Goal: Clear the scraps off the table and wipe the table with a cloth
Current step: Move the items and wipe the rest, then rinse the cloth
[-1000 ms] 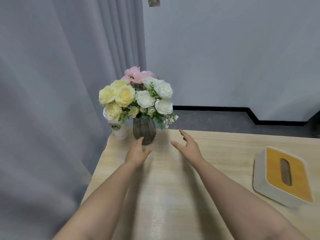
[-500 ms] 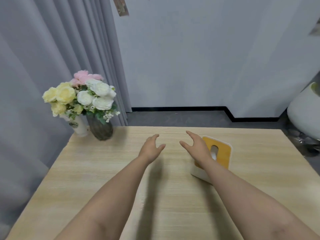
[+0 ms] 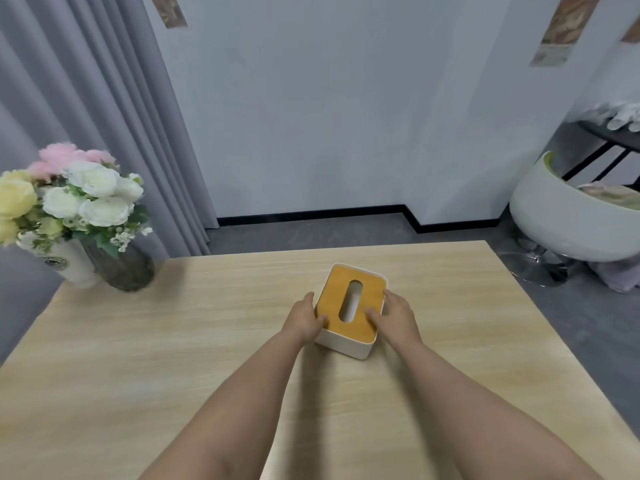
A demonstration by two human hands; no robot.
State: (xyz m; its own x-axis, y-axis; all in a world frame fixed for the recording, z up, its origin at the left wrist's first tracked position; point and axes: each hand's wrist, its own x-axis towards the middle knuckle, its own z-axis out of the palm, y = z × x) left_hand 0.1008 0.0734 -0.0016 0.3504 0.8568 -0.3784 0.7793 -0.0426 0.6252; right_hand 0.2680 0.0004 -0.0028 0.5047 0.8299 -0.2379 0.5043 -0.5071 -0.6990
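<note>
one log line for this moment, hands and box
left hand: holds tissue box | right hand: holds tissue box | box: on table

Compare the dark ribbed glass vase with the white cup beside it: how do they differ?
The dark ribbed glass vase is smoky, translucent and bulbous; the white cup is opaque, straighter-sided and bears a round dark logo. The vase stands nearer the table's middle, the cup closer to the left edge. White and pink flowers rise over the vase, yellow ones over the cup. Both stand upright on the light wooden table, at its far left corner.
</note>
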